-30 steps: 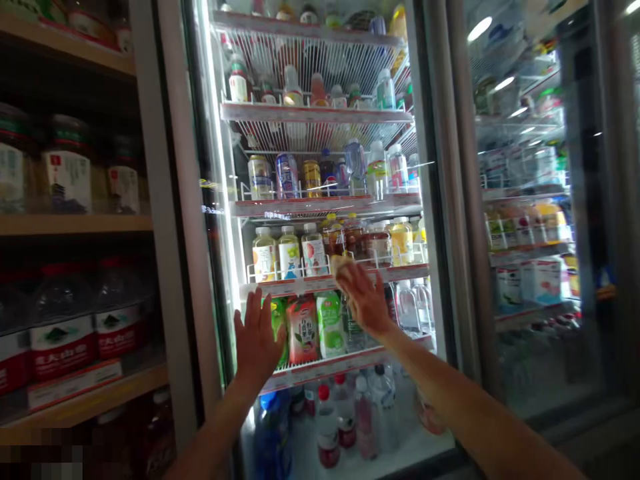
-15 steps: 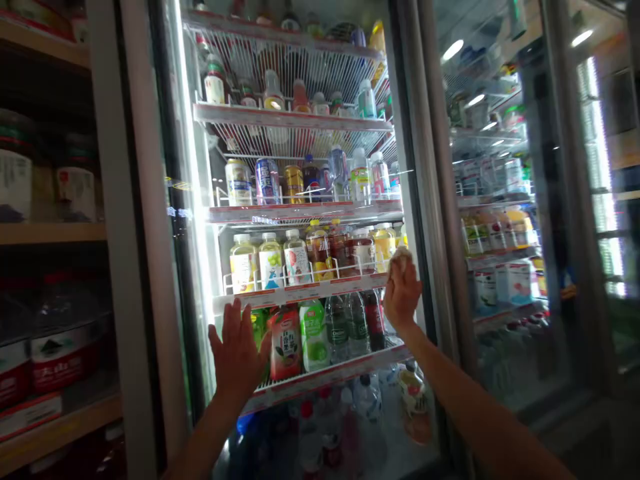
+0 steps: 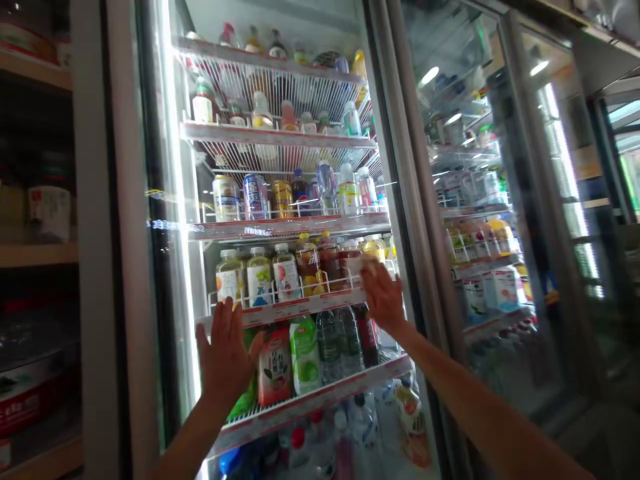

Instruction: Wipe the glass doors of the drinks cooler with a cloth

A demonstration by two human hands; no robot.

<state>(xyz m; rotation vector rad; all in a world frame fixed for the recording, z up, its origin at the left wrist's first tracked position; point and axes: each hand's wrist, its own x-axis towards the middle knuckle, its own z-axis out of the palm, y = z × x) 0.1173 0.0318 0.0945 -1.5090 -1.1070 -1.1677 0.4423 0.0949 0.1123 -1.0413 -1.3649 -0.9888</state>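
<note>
Setting: shop aisle with lit drinks coolers across the frame and dim wooden shelves (image 3: 35, 253) of jars along the left edge.
Cooler door: glass door (image 3: 165, 200) of the nearest cooler fills the left and centre of the frame, its pale frame upright at lower left.
Cloth: a small pale cloth (image 3: 361, 264) shows just above the right hand's fingers, centre of the frame, pressed against the glass level with the third shelf rail; it is blurred and mostly covered.
Right hand: right hand (image 3: 383, 297) lies on the glass with fingers curled over the cloth, pinching it against the door; the arm runs in from the lower right corner.
Left hand: left hand (image 3: 225, 357) is flat on the glass at lower centre-left, fingers spread and pointing up, holding nothing; its forearm rises from the bottom edge.
Behind the glass: juice bottles (image 3: 260, 277) stand in a row on the third shelf between the two hands; cans (image 3: 255, 197) sit on the shelf above; a red carton (image 3: 275, 367) and a green bottle (image 3: 305, 353) stand just right of the left hand, with dark bottles beside them.
Right side: a second cooler (image 3: 480, 200) with more cartons and bottles stands to the right, its glass catching ceiling lights.
</note>
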